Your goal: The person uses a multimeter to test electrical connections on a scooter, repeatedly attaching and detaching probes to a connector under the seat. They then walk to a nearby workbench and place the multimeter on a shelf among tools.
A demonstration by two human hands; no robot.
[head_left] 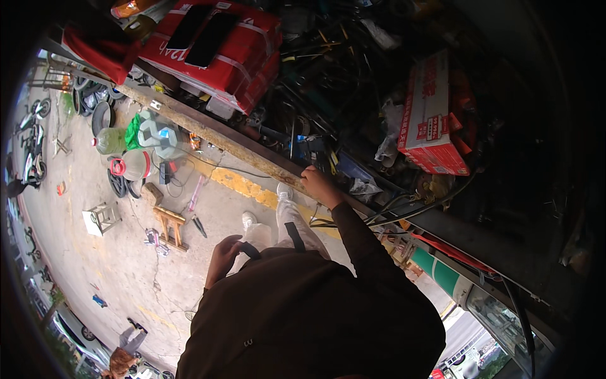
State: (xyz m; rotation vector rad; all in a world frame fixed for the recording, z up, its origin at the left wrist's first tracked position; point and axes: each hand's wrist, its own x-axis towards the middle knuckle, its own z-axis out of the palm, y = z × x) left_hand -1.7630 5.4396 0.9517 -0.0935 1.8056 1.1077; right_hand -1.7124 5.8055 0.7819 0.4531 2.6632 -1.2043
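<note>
My right hand (320,186) reaches to the front edge of a cluttered workbench, its fingers curled closed at the ledge (265,165). What they grip, if anything, is too small to make out. Small tools and parts (309,144) lie just beyond those fingertips. Down by my left thigh hangs my left hand (224,258), loosely open and seemingly holding nothing. It is beside a black band (250,251) on my white trousers.
On the bench stand a large red carton (252,69) with two dark flat slabs (218,39) on it, and a red-white box (429,120). Cables (404,211) cross the ledge. Plastic jugs (136,165), a wooden stool (169,227) and a white stool (101,219) stand on the ground.
</note>
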